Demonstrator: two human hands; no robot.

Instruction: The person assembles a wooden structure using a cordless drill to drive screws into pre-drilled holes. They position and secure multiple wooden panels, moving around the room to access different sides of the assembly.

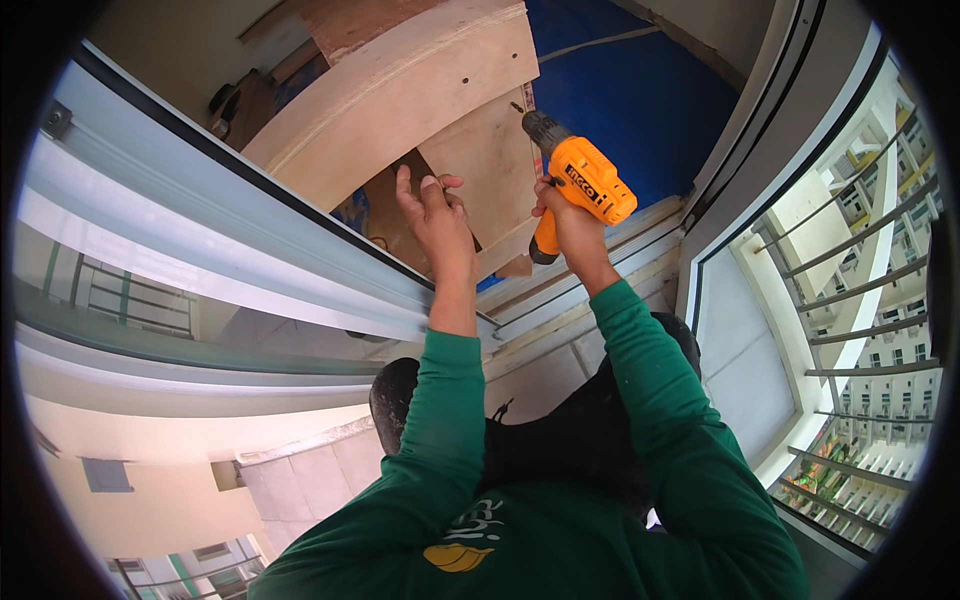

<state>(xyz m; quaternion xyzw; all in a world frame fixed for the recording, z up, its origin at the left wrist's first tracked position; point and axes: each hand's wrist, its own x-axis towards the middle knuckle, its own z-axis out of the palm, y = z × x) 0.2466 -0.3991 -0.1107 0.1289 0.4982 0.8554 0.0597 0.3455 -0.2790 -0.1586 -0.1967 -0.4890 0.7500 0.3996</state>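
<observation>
My right hand (pixel 578 228) is wrapped round the grip of an orange and black cordless drill (pixel 592 182). Its bit points up and left, toward the lower edge of a curved plywood board (pixel 400 112), with a small gap showing between them. Two dark holes mark the board's face near its right end. Below that board lies another plywood panel (pixel 490 150). Over the panel's left part my left hand (pixel 440 222) is raised, its fingers bent but apart, and nothing can be made out in them.
Blue sheeting (pixel 640 110) covers the floor beyond the drill. A white sliding-door frame (pixel 250 215) runs along my left, and another frame (pixel 765 130) rises at right. The door track (pixel 590 275) crosses before my knees. Balcony railings (pixel 860 265) stand far right.
</observation>
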